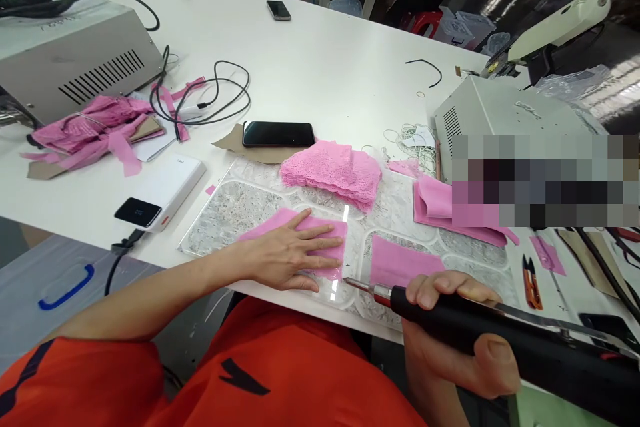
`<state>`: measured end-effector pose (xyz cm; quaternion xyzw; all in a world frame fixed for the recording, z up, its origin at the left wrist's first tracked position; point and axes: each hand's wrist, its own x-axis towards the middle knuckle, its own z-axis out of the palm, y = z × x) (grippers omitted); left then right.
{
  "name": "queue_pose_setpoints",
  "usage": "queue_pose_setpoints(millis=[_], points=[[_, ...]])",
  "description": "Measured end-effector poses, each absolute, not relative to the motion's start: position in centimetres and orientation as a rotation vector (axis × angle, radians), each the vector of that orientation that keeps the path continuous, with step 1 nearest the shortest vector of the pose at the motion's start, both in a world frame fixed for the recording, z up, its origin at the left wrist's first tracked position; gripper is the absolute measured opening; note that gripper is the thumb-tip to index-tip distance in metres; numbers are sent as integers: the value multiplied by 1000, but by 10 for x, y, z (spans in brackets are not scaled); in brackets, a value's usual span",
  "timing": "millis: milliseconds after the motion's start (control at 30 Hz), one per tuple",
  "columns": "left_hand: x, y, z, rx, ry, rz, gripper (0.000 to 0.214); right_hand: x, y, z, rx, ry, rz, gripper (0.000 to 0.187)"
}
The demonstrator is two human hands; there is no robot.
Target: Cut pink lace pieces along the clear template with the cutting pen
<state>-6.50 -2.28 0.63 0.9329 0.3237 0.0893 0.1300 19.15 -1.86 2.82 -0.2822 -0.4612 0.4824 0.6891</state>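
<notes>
My left hand [295,250] lies flat with its fingers spread over a pink fabric piece [265,227], pressing it against the marble-patterned board [240,203]. In my right hand [460,327] is a thick black handheld tool with a narrow metal tip [360,285]; the fingers wrap round its body. The tip points left and sits by the lower right corner of the fabric under my left hand; whether it touches cannot be made out. Just right of that corner is another pink fabric piece [403,260], partly hidden by the tool. Behind my left hand rests a stack of pink lace fabric [333,173].
Around the board are a phone [277,134], a white power bank [165,190], folded pink fabric [435,207] and orange-handled snips [531,283]. Grey metal boxes stand at left [95,53] and right [500,110]. A black cable [220,121] loops across the table.
</notes>
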Motion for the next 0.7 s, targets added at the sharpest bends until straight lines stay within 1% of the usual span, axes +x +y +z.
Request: queue_pose_setpoints(millis=[367, 567, 700], points=[[-66, -24, 6, 2718, 932, 276, 53, 184, -17, 31, -706, -1041, 1089, 25], [-64, -24, 4, 2690, 943, 288, 54, 181, -17, 33, -695, -1075, 1091, 17], [-66, -25, 12, 2646, 961, 308, 56, 181, -15, 36, -648, -1085, 1111, 18]])
